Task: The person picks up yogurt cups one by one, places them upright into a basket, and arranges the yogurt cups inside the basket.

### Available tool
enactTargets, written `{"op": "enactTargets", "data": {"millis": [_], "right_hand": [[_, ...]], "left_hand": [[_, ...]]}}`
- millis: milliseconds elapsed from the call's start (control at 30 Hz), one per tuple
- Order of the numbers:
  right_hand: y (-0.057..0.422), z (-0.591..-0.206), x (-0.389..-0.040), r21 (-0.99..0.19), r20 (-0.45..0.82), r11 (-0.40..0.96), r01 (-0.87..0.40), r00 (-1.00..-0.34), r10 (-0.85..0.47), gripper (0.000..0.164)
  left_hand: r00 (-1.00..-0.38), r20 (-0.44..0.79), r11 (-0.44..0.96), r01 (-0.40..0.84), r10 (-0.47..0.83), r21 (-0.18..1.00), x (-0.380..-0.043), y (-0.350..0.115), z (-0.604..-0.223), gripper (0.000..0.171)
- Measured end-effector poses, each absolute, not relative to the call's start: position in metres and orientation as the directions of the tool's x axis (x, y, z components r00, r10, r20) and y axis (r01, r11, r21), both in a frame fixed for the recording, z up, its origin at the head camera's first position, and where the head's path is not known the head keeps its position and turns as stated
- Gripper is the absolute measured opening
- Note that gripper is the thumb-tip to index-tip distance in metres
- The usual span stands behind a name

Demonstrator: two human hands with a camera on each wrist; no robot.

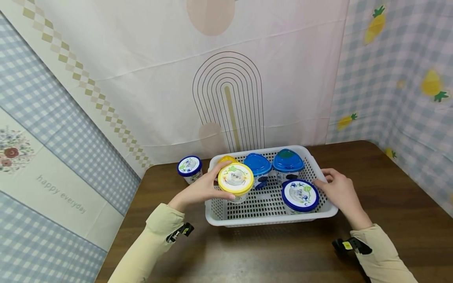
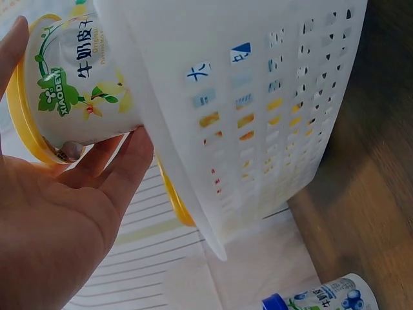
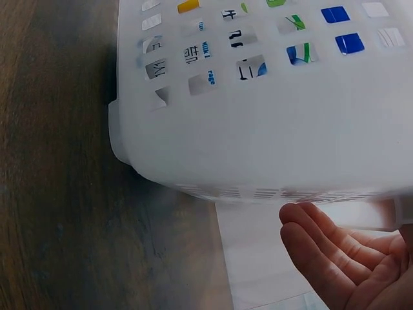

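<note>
My left hand (image 1: 201,189) holds a yellow-lidded yogurt cup (image 1: 236,179) over the left part of a white perforated basket (image 1: 271,223). Thumb and fingers curl around the cup's sides; in the left wrist view its printed wall (image 2: 84,90) faces the camera, partly covered by the basket rim. At the basket's right side my right hand (image 1: 340,192) grips the rim, its thumb reaching over to the inside. Nearest to it inside is a cup with a dark blue lid (image 1: 300,195). Two cups with bright blue lids (image 1: 257,164) stand along the back, beside a mostly hidden yellow lid (image 1: 227,159).
Outside the basket, at its back left, a blueberry-print cup with a dark blue lid (image 1: 189,166) stands on the brown wooden table (image 1: 226,257). A patterned cloth (image 1: 170,98) hangs behind the table and along both sides.
</note>
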State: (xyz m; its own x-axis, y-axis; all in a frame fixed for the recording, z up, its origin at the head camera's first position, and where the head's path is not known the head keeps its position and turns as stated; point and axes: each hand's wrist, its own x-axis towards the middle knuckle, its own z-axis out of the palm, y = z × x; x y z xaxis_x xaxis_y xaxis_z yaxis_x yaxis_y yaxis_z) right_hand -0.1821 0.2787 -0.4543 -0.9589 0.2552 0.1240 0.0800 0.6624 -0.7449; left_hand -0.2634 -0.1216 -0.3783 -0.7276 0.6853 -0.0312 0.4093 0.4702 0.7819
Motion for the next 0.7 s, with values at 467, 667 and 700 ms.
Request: {"op": "enactTargets", "data": {"millis": [467,667,700], "right_hand": [[0.279,-0.453,-0.182,-0.75,0.12,0.656,0.078,-0.96,0.251,0.055],[0.279,-0.454,-0.182,-0.749,0.11,0.657,0.087,-0.961,0.253,0.056],[0.279,-0.454,-0.182,-0.748,0.112,0.658,0.086,-0.961,0.253,0.056]], "left_hand": [[-0.668,-0.065,0.467,0.443,0.741,0.765,-0.262,-0.105,-0.38,0.105],[-0.642,-0.097,0.475,0.449,0.761,0.757,-0.263,-0.098,-0.385,0.107],[-0.635,-0.1,0.475,0.454,0.766,0.754,-0.264,-0.096,-0.386,0.107]]}}
